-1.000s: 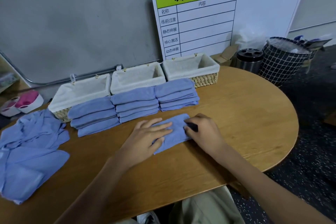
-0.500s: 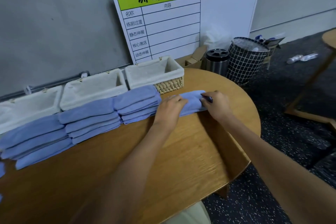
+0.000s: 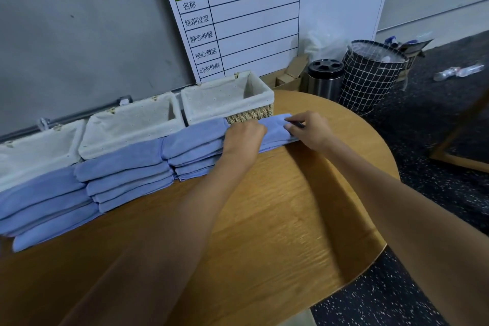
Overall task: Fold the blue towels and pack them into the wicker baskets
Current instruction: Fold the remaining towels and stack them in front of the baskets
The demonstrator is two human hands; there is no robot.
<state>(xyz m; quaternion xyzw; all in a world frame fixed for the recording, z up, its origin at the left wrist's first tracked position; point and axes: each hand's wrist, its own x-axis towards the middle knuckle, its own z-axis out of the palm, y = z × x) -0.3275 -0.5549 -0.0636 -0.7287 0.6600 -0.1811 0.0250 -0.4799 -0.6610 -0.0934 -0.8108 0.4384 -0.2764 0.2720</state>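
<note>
On the round wooden desk, far edge against the wall:

- Desk: carries three lined wicker baskets and the towel stacks in front of them; the near half is bare wood.
- Wicker baskets: left basket, middle basket and right basket stand side by side along the far edge, with no towel visible in any of them.
- Folded stacks: left stack, middle stack and right stack lie just near of their baskets, each several towels deep.
- Towel in hand: the folded blue towel lies to the right of the right stack, close to the front corner of the right basket.
- Left hand: curled fingers grip the towel's left end, overlapping the right stack.
- Right hand: fingers pinch the right end; a small dark item shows at the fingertips, too unclear to name.
- Step in hand, as judged: seating this towel by the row. Done well, both ends travel level so the fold does not open, long edges are squared to the neighbouring stack, and the grip is let go only once the cloth lies flat. Packing appears not yet begun.
</note>
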